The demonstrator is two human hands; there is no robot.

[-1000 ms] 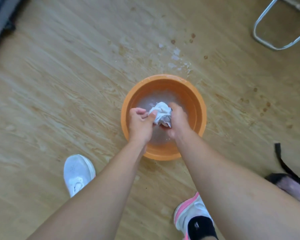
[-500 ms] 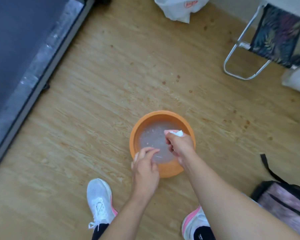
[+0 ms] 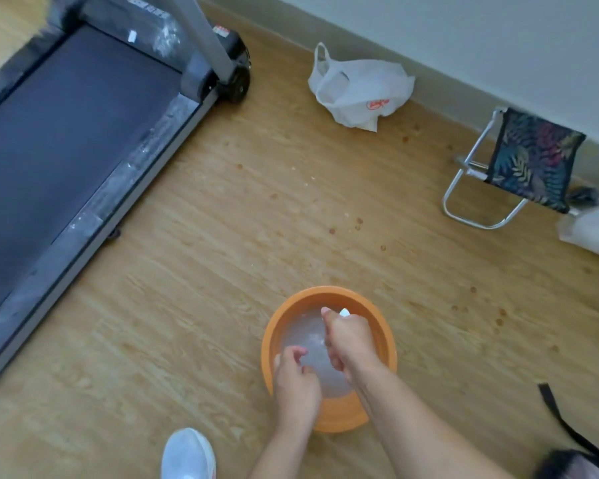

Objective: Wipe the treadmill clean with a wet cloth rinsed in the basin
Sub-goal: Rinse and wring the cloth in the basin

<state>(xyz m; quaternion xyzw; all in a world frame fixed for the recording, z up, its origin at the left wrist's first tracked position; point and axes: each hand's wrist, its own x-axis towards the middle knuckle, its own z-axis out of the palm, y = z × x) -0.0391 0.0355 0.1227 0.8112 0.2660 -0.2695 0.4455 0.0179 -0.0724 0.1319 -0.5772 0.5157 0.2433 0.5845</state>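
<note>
An orange basin (image 3: 325, 293) with cloudy water sits on the wooden floor in front of me. My right hand (image 3: 348, 338) is balled into a fist above the water, squeezing a white cloth (image 3: 344, 312); only a small tip of cloth shows above the knuckles. My left hand (image 3: 296, 385) hovers over the basin's near-left rim, fingers loosely curled and empty. The treadmill (image 3: 66, 133), with a dark belt and dusty grey side rail, lies at the upper left.
A white plastic bag (image 3: 360, 88) lies by the wall. A folding stool (image 3: 529, 167) stands at right beside another white bag (image 3: 595, 233). A dark bag with a strap (image 3: 567, 430) lies at lower right. My white shoe (image 3: 187, 454) is near the basin.
My left hand has let go of the cloth, which is now bunched inside my right fist. My head has lifted, bringing the treadmill, the bag and the stool into view.
</note>
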